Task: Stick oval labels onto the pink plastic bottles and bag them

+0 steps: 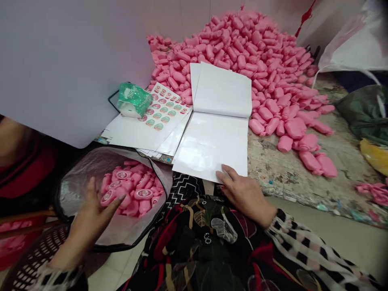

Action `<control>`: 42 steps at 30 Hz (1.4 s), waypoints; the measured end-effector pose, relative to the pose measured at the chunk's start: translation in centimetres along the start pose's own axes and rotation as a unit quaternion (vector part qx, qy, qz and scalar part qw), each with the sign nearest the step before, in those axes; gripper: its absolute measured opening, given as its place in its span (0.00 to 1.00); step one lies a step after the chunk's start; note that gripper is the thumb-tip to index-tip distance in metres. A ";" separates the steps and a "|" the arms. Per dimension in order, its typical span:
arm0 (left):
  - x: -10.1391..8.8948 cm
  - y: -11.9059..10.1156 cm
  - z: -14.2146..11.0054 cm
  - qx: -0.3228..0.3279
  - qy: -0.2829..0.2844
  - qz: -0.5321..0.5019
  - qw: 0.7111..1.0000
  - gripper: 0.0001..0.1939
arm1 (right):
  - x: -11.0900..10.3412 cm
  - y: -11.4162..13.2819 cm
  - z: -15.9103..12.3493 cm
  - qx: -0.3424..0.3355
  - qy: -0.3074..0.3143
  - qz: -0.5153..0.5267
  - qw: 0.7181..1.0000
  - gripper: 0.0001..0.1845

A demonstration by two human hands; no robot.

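My left hand hovers over the mouth of a black-rimmed bag, its thumb and fingers spread with nothing between them. Inside the bag lie many small pink bottle-shaped pieces, several with oval stickers on them. My right hand has its fingers on the near edge of a glossy white sheet, which reaches past the table edge over my lap. The far part of the sheet is folded back on itself. My right thumb's exact hold is hard to see.
A large heap of pink bottle-shaped pieces covers the back of the worn table. Printed sticker sheets lie at left under a green wrapped roll. A grey panel stands at left. A brown basket is below.
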State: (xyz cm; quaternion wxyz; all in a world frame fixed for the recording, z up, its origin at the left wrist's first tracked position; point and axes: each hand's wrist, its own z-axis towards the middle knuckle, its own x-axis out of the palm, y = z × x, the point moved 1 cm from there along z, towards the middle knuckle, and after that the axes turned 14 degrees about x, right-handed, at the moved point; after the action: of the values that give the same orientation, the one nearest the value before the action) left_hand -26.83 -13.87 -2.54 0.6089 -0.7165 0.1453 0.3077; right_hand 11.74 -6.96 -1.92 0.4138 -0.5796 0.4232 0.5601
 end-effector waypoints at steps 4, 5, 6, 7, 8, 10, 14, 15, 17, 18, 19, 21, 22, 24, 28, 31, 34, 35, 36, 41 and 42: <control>0.5 -1.0 -1.5 -0.037 0.011 0.029 0.999 0.43 | 0.2 0.1 0.0 -0.014 -0.003 -0.025 1.000 0.21; 0.9 -1.6 -1.9 -0.020 0.025 0.010 0.999 0.42 | 0.1 0.0 0.0 -0.014 -0.005 -0.020 1.000 0.21; 1.4 -2.2 -2.2 0.005 0.034 0.001 0.999 0.41 | 0.0 -0.1 0.1 -0.010 -0.007 -0.010 1.000 0.20; 1.8 -2.8 -2.5 0.032 0.044 0.002 0.999 0.39 | -0.1 -0.2 0.2 -0.003 -0.010 0.004 1.000 0.20; 2.3 -3.3 -2.8 0.056 0.054 0.002 0.997 0.37 | -0.3 -0.4 0.4 0.010 -0.016 0.020 1.000 0.18; 3.2 -4.3 -3.1 0.086 0.073 -0.008 0.994 0.34 | -0.7 -0.8 0.8 0.041 -0.035 0.044 0.998 0.16; 5.0 -6.4 -2.9 0.153 0.107 -0.021 0.982 0.27 | -2.3 -1.8 1.8 0.074 -0.083 0.023 0.994 0.13; 5.5 -6.9 -2.6 0.179 0.115 -0.022 0.977 0.25 | -2.8 -2.1 2.0 0.068 -0.090 0.005 0.994 0.13; 6.4 -7.8 -1.8 0.231 0.131 -0.016 0.964 0.22 | -3.9 -2.6 2.4 0.040 -0.091 -0.027 0.995 0.12; 6.9 -8.2 -1.3 0.253 0.140 -0.008 0.957 0.21 | -4.5 -2.9 2.7 0.020 -0.085 -0.037 0.995 0.11; 7.3 -8.5 -0.7 0.272 0.148 0.001 0.951 0.20 | -5.0 -3.1 2.9 0.000 -0.075 -0.041 0.996 0.10; 8.1 -8.9 0.6 0.306 0.167 0.017 0.937 0.19 | -6.0 -3.6 3.6 -0.036 -0.055 -0.038 0.997 0.10; 8.5 -9.1 1.3 0.320 0.175 0.024 0.931 0.19 | -6.5 -3.8 4.0 -0.048 -0.048 -0.033 0.997 0.10; 9.1 -9.4 2.8 0.349 0.180 0.036 0.919 0.18 | -7.5 -4.3 5.3 -0.058 -0.036 -0.026 0.997 0.10; 9.9 -10.5 5.9 0.422 0.150 0.071 0.891 0.17 | -10.2 -5.9 9.3 -0.053 -0.018 -0.017 0.998 0.09; 10.6 -11.7 8.0 0.477 0.139 0.105 0.861 0.16 | -13.5 -7.7 13.5 -0.028 -0.030 -0.013 0.999 0.09; 11.7 -12.7 9.7 0.523 0.145 0.131 0.830 0.17 | -17.4 -9.8 18.5 0.019 -0.073 -0.043 0.996 0.09; 12.2 -12.9 10.2 0.535 0.147 0.137 0.820 0.17 | -18.6 -10.5 20.2 0.033 -0.104 -0.061 0.992 0.09; 12.7 -13.0 10.7 0.546 0.150 0.142 0.812 0.17 | -19.7 -11.1 22.0 0.049 -0.133 -0.075 0.987 0.11; 14.6 -13.7 13.6 0.575 0.173 0.148 0.786 0.17 | -22.9 -13.0 29.7 0.093 -0.231 -0.053 0.967 0.16; 14.8 -13.9 14.2 0.578 0.177 0.147 0.783 0.17 | -23.2 -13.2 31.0 0.107 -0.238 -0.042 0.965 0.15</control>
State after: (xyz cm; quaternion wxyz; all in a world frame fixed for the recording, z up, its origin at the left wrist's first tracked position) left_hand -11.11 5.24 -1.73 0.8199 -0.2427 0.5045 0.1198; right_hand 14.69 27.21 20.37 0.5853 -0.3998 0.3452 0.6151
